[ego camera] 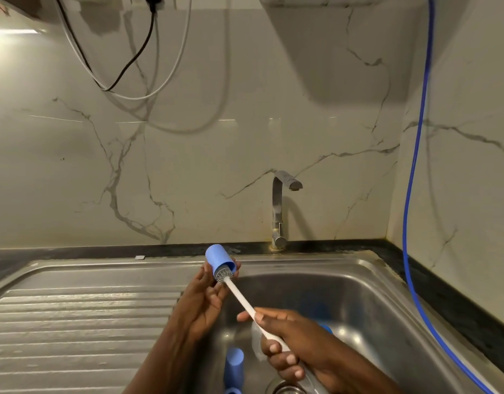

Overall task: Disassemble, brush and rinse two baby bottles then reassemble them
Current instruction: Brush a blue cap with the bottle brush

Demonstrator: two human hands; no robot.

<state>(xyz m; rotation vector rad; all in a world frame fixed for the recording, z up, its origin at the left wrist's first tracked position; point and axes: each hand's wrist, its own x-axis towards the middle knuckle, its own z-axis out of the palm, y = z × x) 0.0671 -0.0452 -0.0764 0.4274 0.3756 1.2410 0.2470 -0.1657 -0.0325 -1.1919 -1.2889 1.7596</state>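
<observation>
The left hand (pixel 201 297) pinches a small blue plastic bottle cap (pixel 219 260). The right hand (pixel 290 336) grips a long white brush (pixel 242 300), its grey bristles inside the cap. Below the hands lies another blue cap (pixel 234 362). Pushing too hard could pop the cap loose into the steel sink (pixel 373 294).

Brushed steel sink (pixel 373 282), matt blue plastic cap (pixel 218 258), glossy marble-look wall (pixel 188 172)
</observation>
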